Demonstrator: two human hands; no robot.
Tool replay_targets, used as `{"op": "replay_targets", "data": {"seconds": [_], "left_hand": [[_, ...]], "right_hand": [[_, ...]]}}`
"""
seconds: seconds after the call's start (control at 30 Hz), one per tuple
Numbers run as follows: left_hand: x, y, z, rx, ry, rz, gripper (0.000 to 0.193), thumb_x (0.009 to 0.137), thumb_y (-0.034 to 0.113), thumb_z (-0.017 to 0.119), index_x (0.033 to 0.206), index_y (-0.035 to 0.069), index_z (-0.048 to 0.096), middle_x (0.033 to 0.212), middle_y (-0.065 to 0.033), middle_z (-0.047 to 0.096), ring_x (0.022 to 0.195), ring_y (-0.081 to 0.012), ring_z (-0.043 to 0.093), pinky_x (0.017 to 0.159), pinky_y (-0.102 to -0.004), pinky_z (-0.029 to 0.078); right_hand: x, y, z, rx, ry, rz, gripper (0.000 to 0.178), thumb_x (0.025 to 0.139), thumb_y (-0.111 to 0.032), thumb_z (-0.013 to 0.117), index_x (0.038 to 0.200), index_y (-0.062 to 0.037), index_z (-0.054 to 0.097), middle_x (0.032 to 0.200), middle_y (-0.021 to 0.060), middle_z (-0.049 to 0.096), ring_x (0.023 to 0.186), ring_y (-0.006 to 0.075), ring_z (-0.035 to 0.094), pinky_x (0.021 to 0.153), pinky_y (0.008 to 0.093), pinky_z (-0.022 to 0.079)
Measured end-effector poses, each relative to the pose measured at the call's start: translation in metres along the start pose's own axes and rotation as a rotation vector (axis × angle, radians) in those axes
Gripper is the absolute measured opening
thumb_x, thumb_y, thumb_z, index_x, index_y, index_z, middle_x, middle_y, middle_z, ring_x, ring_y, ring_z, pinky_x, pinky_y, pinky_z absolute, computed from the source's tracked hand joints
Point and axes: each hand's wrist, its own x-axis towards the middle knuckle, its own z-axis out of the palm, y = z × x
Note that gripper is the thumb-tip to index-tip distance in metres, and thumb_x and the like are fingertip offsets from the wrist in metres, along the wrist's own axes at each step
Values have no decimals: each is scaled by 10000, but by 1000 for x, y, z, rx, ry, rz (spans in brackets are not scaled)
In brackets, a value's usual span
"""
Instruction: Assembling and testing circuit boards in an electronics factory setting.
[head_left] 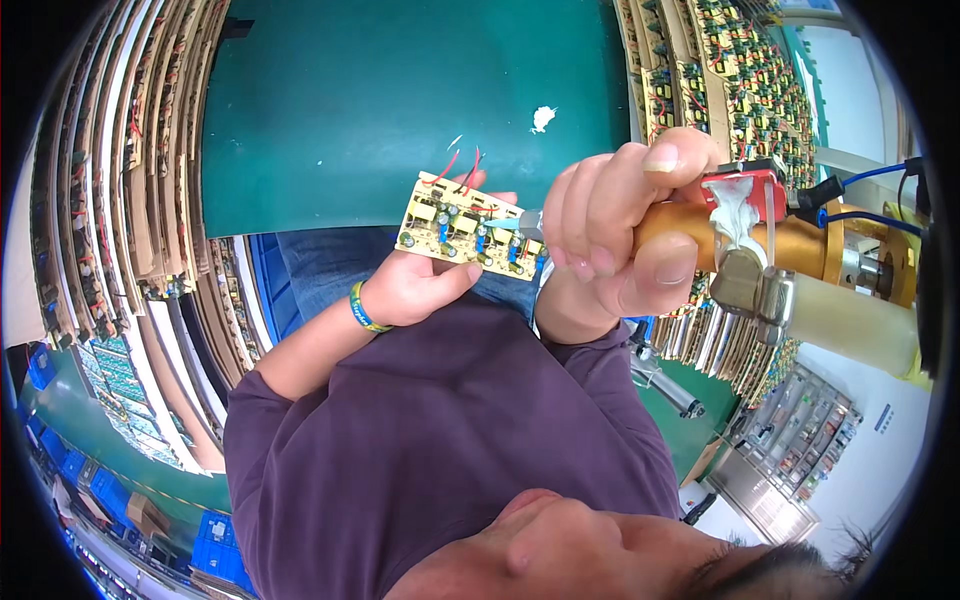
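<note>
My left hand [408, 288], with a blue, green and yellow band on its wrist, grips a pale yellow circuit board [425, 212] by its near side. The board is tilted and carries several black and blue capacitors and yellow-wrapped parts. Red wires stick up from its far edge. My right hand [615, 205] is wrapped round a glue dispensing gun [690, 235] with a gold body, a red switch part and a pale cartridge. White glue is smeared over the gun's front. Its narrow tip [520, 222] lies over the board's right half; whether it touches cannot be seen.
Tall stacks of cardboard layers with circuit boards stand at left [150, 130] and right [750, 80]. A white glue blob [543, 119] lies on the green work surface [400, 90]. Blue cables [870, 178] run from the gun. Blue crates [218, 550] stand lower left.
</note>
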Motion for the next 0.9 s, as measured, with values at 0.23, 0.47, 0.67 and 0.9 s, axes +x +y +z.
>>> {"op": "replay_targets", "data": {"seconds": [0.23,0.47,0.67,0.9], "left_hand": [[0,-2,-3,64,-13,-2,768,813,-73,441,1463,50,50,1454,-159,325,1351,-227,315,1097,-370,267],[-1,-2,-5,57,-38,-47,747,801,-92,424,1453,48,86,1449,-158,336,1346,-216,325,1089,-360,276],[-3,-4,-4,61,-32,-33,744,799,-96,424,1451,51,97,1454,-156,327,1352,-213,313,1091,-357,271],[-2,-3,-3,-2,-15,-59,753,794,-106,425,1451,56,95,1454,-155,323,1360,-212,297,1093,-358,266]], "right_hand": [[3,-5,6,-43,45,15,636,907,-353,592,1340,14,306,631,5,479,478,94,451,404,234,422],[5,-3,4,-20,21,40,605,913,-349,582,1323,14,324,633,3,480,480,96,453,405,236,421],[5,0,8,-31,51,12,507,911,-347,588,1246,-23,389,629,-3,476,475,91,442,405,233,405],[6,-2,8,-21,53,31,477,906,-351,594,1216,-39,411,618,-10,470,470,88,434,399,230,395]]}}
